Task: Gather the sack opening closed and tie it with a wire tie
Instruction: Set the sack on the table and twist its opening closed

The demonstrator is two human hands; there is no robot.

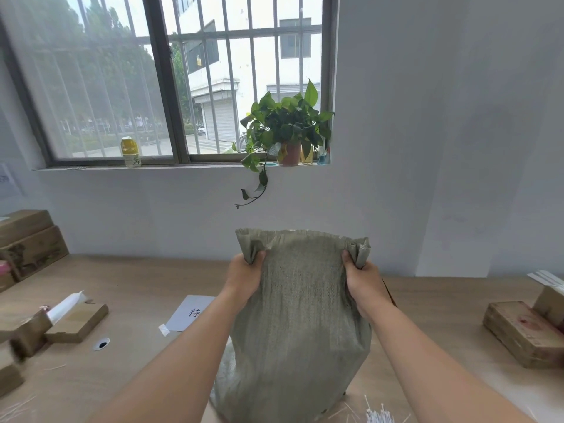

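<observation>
Gripping sack (pixel 300 315) corners, both hands' fingers clamp fabric, fingertips hidden behind.

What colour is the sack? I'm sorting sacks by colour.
Dull grey-green, in a woven weave; the sack shows best in the head view.

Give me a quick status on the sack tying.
Left hand and right hand each grip a top corner of the green woven sack. Mouth still spread, untied. White wire ties lie near its base. Nothing obstructing.
</observation>
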